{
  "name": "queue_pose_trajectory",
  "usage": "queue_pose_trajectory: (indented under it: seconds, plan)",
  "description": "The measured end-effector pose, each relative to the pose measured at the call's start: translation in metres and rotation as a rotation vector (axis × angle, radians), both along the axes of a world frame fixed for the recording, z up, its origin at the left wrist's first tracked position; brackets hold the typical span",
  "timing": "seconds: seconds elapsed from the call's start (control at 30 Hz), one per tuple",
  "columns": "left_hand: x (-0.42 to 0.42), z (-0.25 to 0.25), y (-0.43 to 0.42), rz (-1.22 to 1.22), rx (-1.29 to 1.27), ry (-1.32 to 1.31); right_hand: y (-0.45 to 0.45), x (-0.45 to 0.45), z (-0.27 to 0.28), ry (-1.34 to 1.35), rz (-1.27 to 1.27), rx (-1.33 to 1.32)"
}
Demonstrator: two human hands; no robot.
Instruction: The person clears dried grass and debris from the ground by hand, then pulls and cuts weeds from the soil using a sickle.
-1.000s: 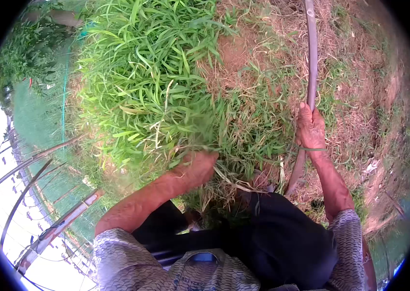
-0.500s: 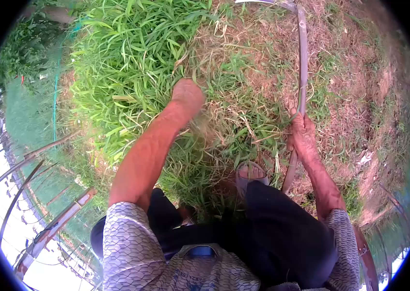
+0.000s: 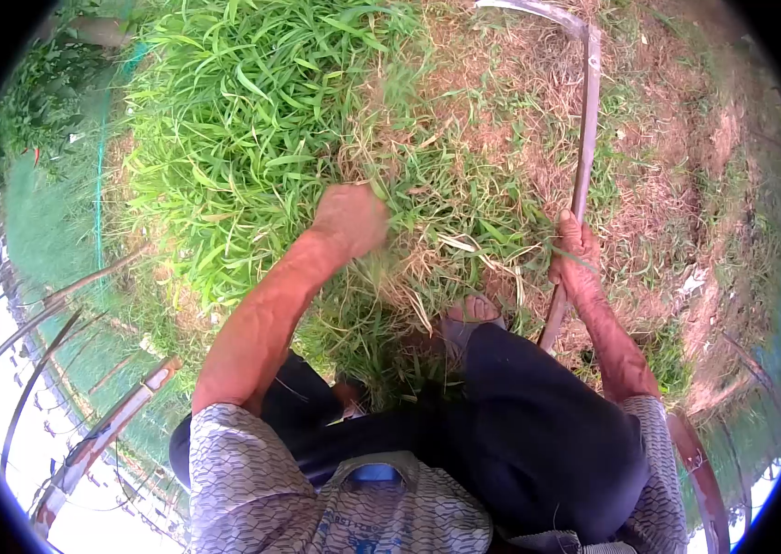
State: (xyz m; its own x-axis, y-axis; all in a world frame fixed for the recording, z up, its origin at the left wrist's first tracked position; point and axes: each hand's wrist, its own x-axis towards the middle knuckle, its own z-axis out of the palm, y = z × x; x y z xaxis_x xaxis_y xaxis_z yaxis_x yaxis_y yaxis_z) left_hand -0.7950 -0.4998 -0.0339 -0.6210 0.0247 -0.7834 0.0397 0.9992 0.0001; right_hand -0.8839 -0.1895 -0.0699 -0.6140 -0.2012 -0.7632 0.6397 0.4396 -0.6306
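My left hand (image 3: 351,222), blurred, is curled at the right edge of a thick patch of tall green grass (image 3: 252,120). A few grass blades show at its thumb and below it, and the fingertips are hidden. My right hand (image 3: 578,254) wraps around the long wooden handle of a sickle (image 3: 586,138). The curved metal blade (image 3: 534,9) is at the top of the view, pointing left and partly cut off by the frame. The handle's lower end passes down beside my knee.
Cut and dry grass (image 3: 483,138) covers the reddish soil between my hands. My sandalled foot (image 3: 474,319) stands just below it. Rusty metal bars (image 3: 104,434) rise at lower left, with green netting (image 3: 49,203) beyond. Another rusty bar (image 3: 700,471) stands at lower right.
My left hand has come down slightly toward me, still beside the grass patch. The sickle has shifted a little to the right, with my right hand still on its handle.
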Motion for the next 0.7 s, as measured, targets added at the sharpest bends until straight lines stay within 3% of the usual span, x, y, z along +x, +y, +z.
queue_pose_trajectory:
  seconds: [0.03,0.1,0.17,0.27,0.33,0.4,0.5,0.57,0.6,0.63,0.7]
  plan:
    - [-0.002,0.006,0.001,0.018,-0.022,-0.058,0.013,0.011,-0.018,0.026,0.056,-0.024]
    - [0.005,0.017,0.002,-0.027,0.033,-0.046,0.114,0.075,-0.048,0.354,0.582,0.314]
    - [0.039,0.024,0.009,-0.083,0.189,-0.031,0.212,0.144,-0.065,0.478,0.744,0.395]
    - [0.121,0.011,0.037,-0.241,0.429,-0.237,0.196,0.141,-0.016,0.267,0.594,0.325]
    - [0.157,0.001,0.047,-0.238,0.402,-0.349,0.156,0.111,-0.006,0.235,0.399,0.208]
    - [0.162,0.006,0.052,-0.239,0.390,-0.463,0.088,0.064,0.009,0.007,0.184,0.132]
    - [0.120,0.018,0.048,-0.042,0.226,-0.104,0.022,0.029,0.001,0.091,0.136,0.163]
    - [0.092,0.018,0.043,-0.074,0.158,0.214,0.011,0.030,-0.005,0.283,0.460,0.261]
    - [0.082,0.016,0.041,-0.136,0.092,0.428,0.053,0.063,-0.031,0.358,0.664,0.290]
    - [0.064,0.019,0.034,-0.101,-0.036,0.388,0.103,0.102,-0.050,0.432,0.864,0.320]
    - [0.042,0.013,0.018,-0.035,-0.171,0.339,0.104,0.131,-0.026,0.334,0.689,0.258]
